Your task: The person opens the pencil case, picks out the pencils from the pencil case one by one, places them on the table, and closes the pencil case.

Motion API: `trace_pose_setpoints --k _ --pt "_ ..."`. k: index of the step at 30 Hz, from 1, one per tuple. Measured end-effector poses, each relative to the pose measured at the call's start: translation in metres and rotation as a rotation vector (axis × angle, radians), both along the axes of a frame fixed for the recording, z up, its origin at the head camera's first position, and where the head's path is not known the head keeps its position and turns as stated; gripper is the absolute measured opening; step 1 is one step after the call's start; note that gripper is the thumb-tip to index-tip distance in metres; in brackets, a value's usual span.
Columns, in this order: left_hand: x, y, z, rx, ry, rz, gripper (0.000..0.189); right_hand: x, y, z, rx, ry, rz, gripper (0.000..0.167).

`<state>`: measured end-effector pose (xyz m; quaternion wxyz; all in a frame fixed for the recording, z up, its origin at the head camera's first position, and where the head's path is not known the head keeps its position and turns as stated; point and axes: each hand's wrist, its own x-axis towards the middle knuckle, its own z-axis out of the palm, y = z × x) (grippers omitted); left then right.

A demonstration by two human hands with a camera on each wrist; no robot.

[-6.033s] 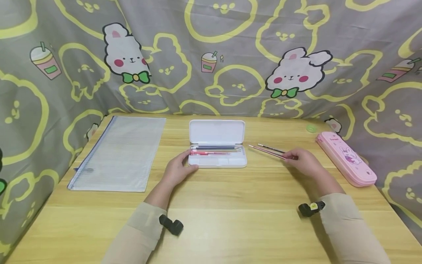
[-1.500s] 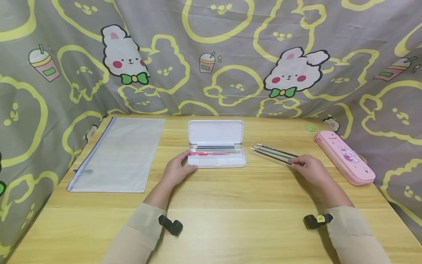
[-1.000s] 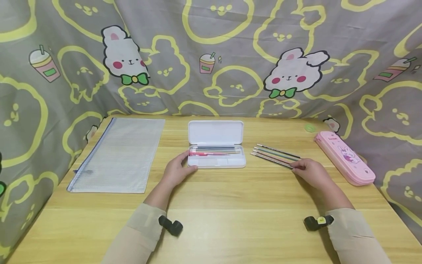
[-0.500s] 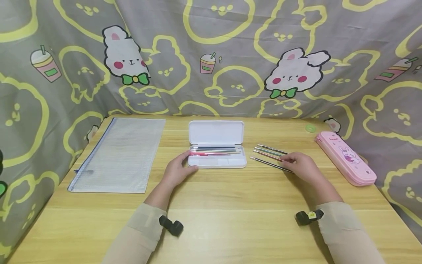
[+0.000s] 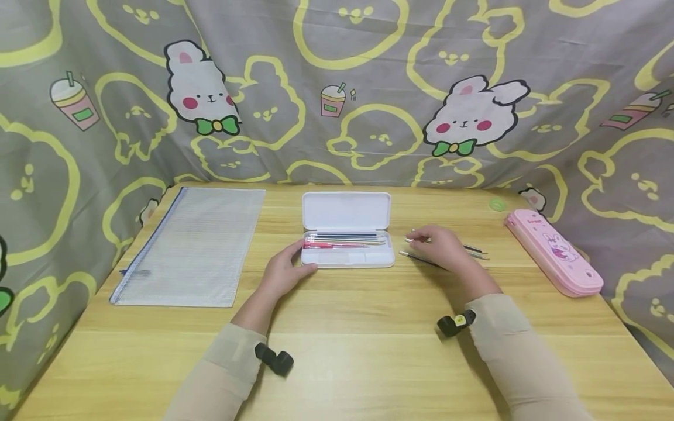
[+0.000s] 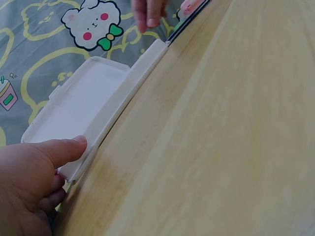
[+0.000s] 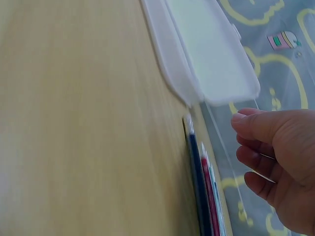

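A white pencil box (image 5: 346, 211) stands with its lid up, holding several pencils and a red pen-like item (image 5: 329, 245) in its tray. My left hand (image 5: 282, 270) grips the box's left end; in the left wrist view its thumb (image 6: 69, 149) lies on the front edge, with the other fingers around the corner. To the right of the box several pencils lie on the table, among them a dark blue pencil (image 7: 197, 172). Over their white-tipped left ends hovers my right hand (image 5: 442, 248), fingers loosely bent and nothing between them in the right wrist view.
On the left lies a translucent mesh zipper pouch (image 5: 192, 245) with a blue edge. A pink pencil case (image 5: 554, 251) and a small green ring-shaped item (image 5: 497, 204) are at the right. A patterned curtain (image 5: 274, 105) closes off the back of the wooden table (image 5: 358, 362).
More pencils lie right of the box than six seconds ago. My right hand has let go of them, spread them apart and moved left to their near-box ends. My left hand stayed put.
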<state>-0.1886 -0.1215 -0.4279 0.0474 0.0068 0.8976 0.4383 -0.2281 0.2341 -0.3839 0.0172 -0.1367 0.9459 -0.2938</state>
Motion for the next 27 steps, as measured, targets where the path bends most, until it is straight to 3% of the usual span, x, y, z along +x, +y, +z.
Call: trace_pose_setpoints --k 14,19,27 --pt "-0.002 -0.001 -0.002 0.005 0.005 -0.003 0.076 -0.026 -0.064 0.003 0.009 -0.091 0.094 0.026" --pt "-0.002 -0.001 -0.003 0.009 0.002 -0.003 0.076 -0.033 -0.076 -0.001 0.073 -0.12 0.12 0.025" --pt "-0.002 -0.001 -0.002 0.01 0.003 0.0 0.076 -0.037 -0.088 -0.004 0.224 -0.149 0.093 0.024"
